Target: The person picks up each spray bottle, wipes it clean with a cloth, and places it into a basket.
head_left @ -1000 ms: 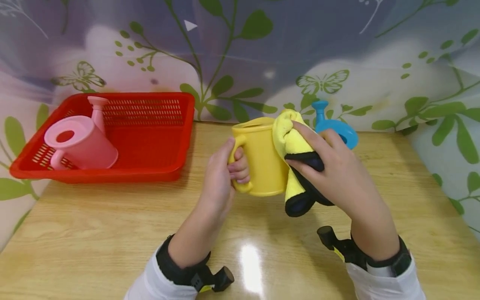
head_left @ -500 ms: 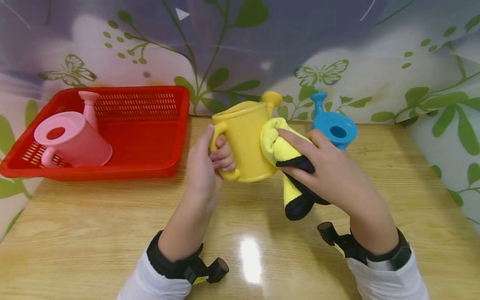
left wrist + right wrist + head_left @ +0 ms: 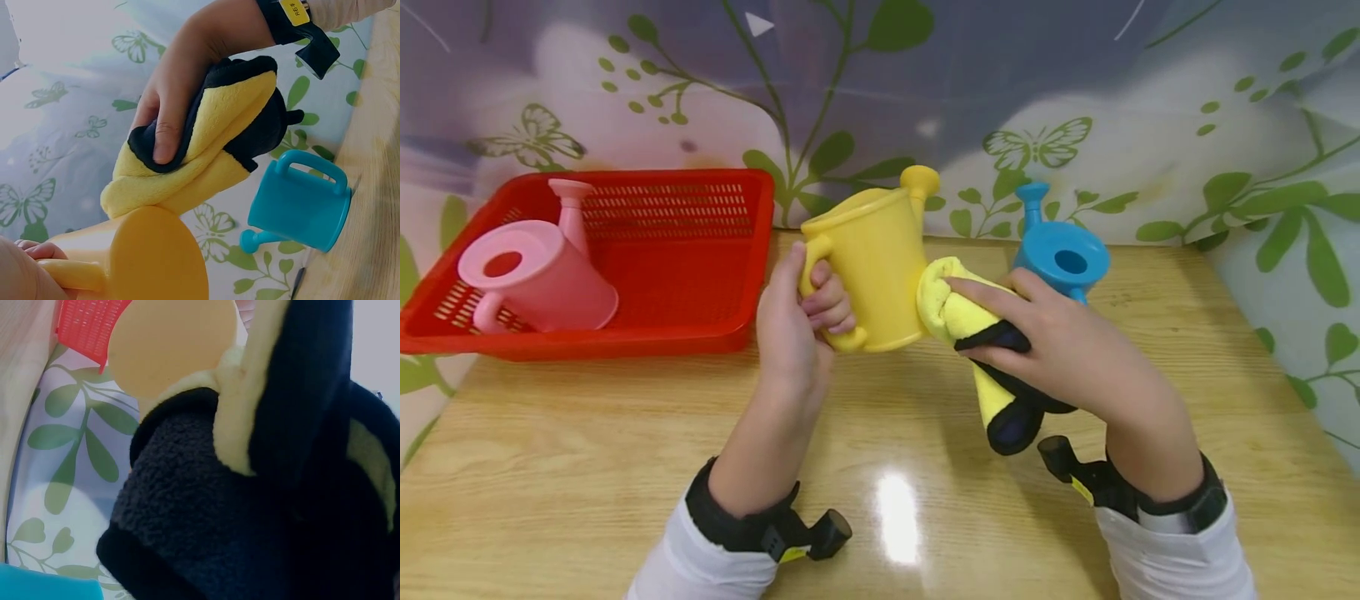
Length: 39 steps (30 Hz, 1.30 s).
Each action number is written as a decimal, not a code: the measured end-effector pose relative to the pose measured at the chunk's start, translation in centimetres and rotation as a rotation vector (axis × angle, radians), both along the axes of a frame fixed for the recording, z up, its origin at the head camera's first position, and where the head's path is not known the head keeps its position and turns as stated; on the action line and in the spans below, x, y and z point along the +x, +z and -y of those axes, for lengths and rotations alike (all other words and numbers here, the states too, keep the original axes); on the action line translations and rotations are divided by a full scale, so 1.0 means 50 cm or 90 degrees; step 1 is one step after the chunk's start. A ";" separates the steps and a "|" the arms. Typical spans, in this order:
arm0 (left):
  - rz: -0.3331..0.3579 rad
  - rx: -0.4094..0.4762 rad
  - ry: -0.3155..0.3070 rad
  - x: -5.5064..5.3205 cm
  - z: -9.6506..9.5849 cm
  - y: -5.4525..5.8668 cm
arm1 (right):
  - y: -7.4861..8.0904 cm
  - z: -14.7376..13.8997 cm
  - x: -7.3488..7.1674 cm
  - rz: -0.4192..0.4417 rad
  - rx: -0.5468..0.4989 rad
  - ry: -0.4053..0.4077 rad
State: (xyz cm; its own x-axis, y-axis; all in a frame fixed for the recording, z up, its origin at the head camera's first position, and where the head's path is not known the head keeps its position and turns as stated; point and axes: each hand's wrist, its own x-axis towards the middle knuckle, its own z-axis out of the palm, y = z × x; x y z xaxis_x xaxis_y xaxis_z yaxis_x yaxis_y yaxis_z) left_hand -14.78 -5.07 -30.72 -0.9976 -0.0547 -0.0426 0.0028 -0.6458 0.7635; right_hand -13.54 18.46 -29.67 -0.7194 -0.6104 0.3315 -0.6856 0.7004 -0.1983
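In the head view my left hand [image 3: 797, 325] grips the handle of a yellow watering can [image 3: 876, 271], its fingers curled through the loop. The can is tilted and held up above the table, spout at the far side. My right hand [image 3: 1060, 342] holds a bunched yellow and dark navy cloth [image 3: 962, 308] between thumb and fingers. The cloth's folded edge lies against the can's right side, near its base. From the left wrist, the can's round bottom [image 3: 159, 256] faces the camera, with the cloth [image 3: 206, 137] right at its edge. Dark cloth [image 3: 187, 481] fills most of the right wrist view.
A red basket [image 3: 700, 340] stands at the left with a pink watering can [image 3: 542, 275] inside. Behind my right hand, a blue watering can [image 3: 1060, 254] stands on the wooden table [image 3: 587, 467]. Leaf-patterned fabric [image 3: 1037, 75] hangs along the back.
The yellow watering can has moved left and away from me, tilting so its spout shows. The cloth has slid down its right side toward the base.
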 end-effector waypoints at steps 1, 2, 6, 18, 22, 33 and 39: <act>-0.001 0.002 0.003 0.000 0.001 0.000 | 0.001 0.000 0.001 0.011 0.008 -0.005; -0.002 0.002 0.006 -0.001 0.002 0.000 | 0.002 0.000 0.001 0.022 0.014 -0.008; -0.005 0.009 0.011 -0.002 0.002 -0.001 | 0.005 -0.003 0.002 0.050 0.026 -0.013; -0.009 0.004 0.016 -0.001 0.004 -0.002 | 0.013 -0.016 0.008 0.110 0.073 -0.017; -0.011 0.009 0.013 -0.002 0.006 -0.002 | 0.013 -0.021 0.008 0.107 0.081 -0.007; 0.003 -0.010 -0.002 0.000 0.003 0.003 | 0.018 -0.033 0.010 0.137 0.094 -0.015; 0.014 -0.041 -0.038 0.000 -0.005 -0.001 | 0.015 -0.042 0.004 0.090 0.069 -0.004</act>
